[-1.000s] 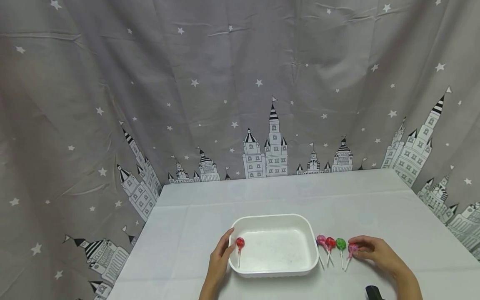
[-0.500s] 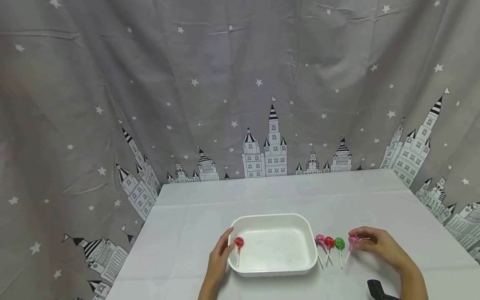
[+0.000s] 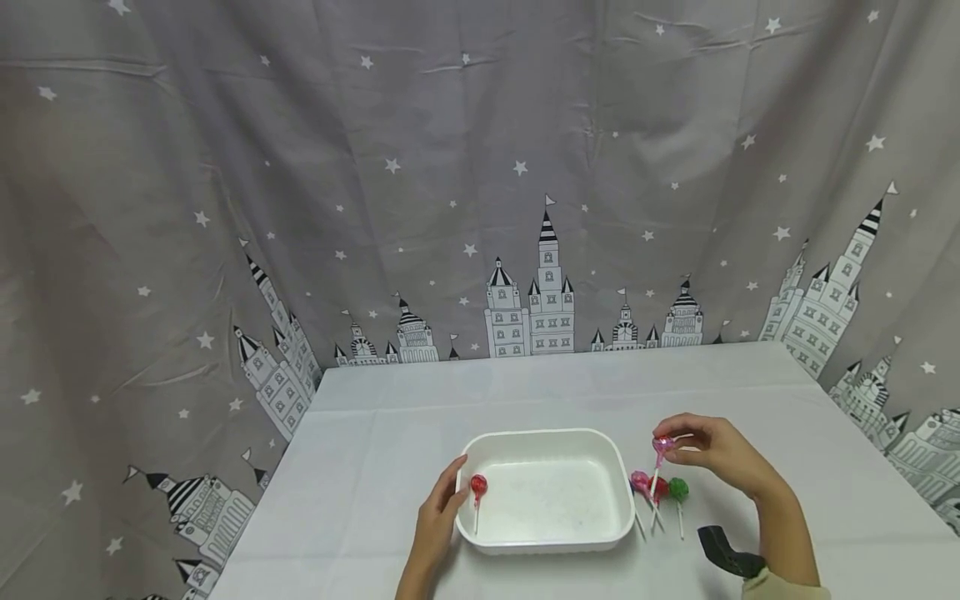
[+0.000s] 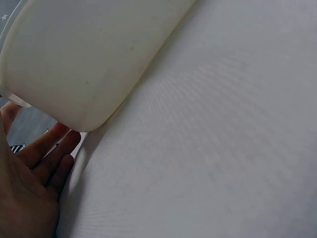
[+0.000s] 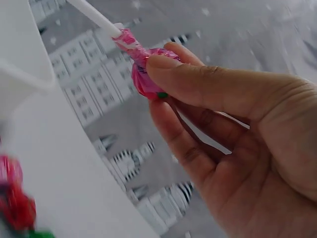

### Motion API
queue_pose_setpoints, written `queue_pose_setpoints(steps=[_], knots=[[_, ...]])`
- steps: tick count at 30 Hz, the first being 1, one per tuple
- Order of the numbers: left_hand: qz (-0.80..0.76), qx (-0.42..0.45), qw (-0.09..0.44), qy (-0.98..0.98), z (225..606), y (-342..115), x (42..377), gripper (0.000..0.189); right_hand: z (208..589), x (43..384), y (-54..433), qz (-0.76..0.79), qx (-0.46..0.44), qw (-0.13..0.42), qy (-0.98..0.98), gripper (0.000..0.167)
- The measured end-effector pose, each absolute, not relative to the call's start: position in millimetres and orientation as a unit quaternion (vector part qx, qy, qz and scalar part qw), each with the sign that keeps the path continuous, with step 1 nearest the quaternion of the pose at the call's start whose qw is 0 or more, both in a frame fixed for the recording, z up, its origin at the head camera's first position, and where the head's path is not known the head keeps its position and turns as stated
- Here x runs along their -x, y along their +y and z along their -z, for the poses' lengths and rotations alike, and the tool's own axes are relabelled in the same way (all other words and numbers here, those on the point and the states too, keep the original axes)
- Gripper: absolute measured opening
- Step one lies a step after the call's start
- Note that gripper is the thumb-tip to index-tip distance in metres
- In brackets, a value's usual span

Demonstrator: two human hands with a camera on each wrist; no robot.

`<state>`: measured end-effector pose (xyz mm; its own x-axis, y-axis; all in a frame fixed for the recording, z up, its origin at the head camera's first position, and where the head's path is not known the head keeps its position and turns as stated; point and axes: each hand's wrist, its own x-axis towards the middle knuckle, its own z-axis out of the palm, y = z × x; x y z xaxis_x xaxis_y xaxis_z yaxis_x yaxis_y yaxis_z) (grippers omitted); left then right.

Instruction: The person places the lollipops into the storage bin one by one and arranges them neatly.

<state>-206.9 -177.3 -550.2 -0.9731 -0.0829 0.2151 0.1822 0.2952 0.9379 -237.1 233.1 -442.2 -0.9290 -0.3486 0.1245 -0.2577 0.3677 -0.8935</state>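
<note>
A white rectangular tray (image 3: 551, 546) stands on the table, with one red lollipop (image 3: 478, 485) inside by its left wall. My left hand (image 3: 437, 517) holds the tray's left rim; in the left wrist view the fingers (image 4: 47, 158) lie against its outer side. My right hand (image 3: 716, 454) pinches a pink lollipop (image 3: 663, 445) by its wrapped head, between thumb and fingers. The stick points down, above the loose lollipops. In the right wrist view the pink wrapper (image 5: 143, 74) shows a small green patch at its edge.
Right of the tray lie a pink lollipop (image 3: 639, 481), a red one (image 3: 660, 490) and a green one (image 3: 678, 488); something dark blue is mostly hidden beside the tray. A black strap-like piece (image 3: 723, 552) is at my right wrist. A grey castle-print curtain (image 3: 420, 167) hangs behind.
My right hand has lifted the pink lollipop from the right end of the row and carried it left and up towards the tray. The left hand has stayed at the tray.
</note>
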Motion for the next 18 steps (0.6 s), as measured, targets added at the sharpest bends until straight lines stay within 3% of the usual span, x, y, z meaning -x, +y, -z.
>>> queue_pose_setpoints(steps=[12, 18], knots=[[0.593, 0.019, 0.102, -0.798, 546, -176, 205, 0.041, 434, 281, 166, 0.533, 0.273, 0.097, 0.795, 0.035], [0.592, 0.022, 0.107, -0.799, 547, -176, 205, 0.04, 429, 294, 122, 0.506, 0.328, 0.147, 0.784, 0.025]])
